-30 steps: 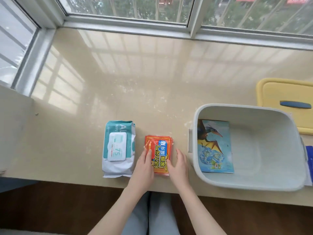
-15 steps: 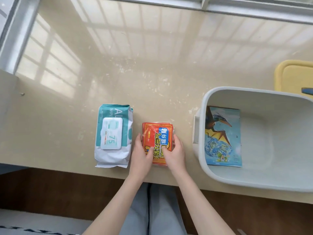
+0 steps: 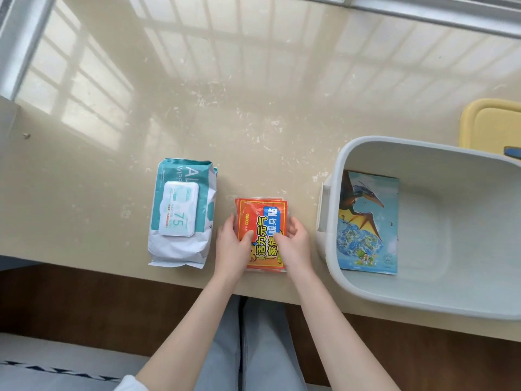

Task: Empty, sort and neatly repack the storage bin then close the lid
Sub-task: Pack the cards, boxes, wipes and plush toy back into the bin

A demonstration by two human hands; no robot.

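A small stack of red and orange packets (image 3: 260, 218) lies on the beige sill near its front edge. My left hand (image 3: 234, 246) grips the stack's left side, thumb on top. My right hand (image 3: 293, 244) grips its right side, thumb on top as well. To the right stands the pale storage bin (image 3: 335, 249), lid off, with a blue pterosaur booklet (image 3: 366, 221) flat on its floor. The yellow lid (image 3: 490, 125) with a blue handle lies behind the bin at the right edge.
A teal and white pack of wet wipes (image 3: 181, 210) lies just left of the packets. The window frame (image 3: 423, 7) runs along the back of the sill and up the left side. Below the sill's front edge are my knees and a dark floor.
The camera has tilted down and shifted left. Both hands have closed in from the stack's lower corners onto its sides, thumbs now lying on top. The packets stay in place.
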